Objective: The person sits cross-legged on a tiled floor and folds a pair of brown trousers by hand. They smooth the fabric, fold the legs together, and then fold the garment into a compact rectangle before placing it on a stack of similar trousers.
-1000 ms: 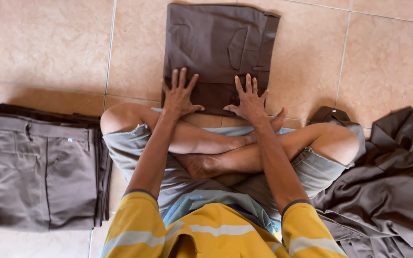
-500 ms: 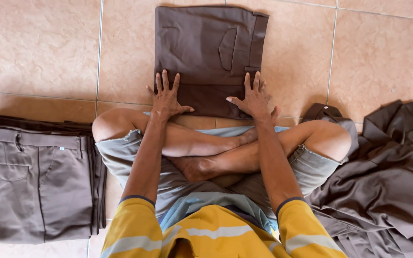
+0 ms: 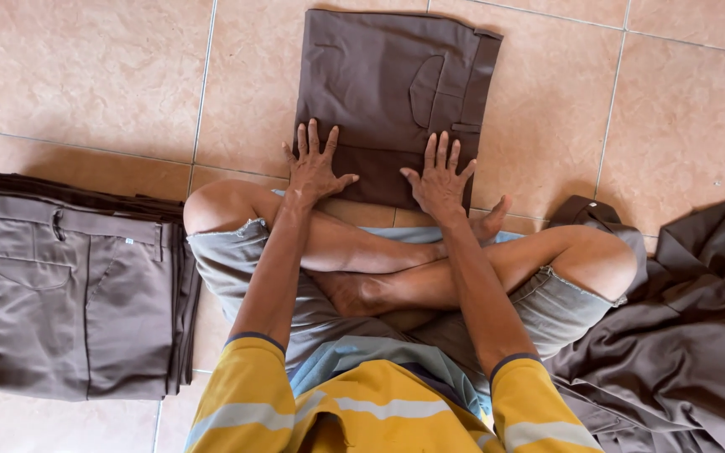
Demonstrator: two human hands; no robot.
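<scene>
Both hands lie flat, fingers spread wide, gripping nothing. The left hand (image 3: 314,168) and right hand (image 3: 440,178) press on the near edge of the folded brown trousers (image 3: 392,92) on the tiled floor (image 3: 86,75). A stack of folded trousers (image 3: 77,294) lies well left of the left hand; a heap of brown clothes (image 3: 681,335) lies right of the right hand.

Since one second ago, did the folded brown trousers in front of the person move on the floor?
No. The folded brown trousers keep the same distance from the tile joint on their left. The left hand and right hand lie flat on them.
</scene>
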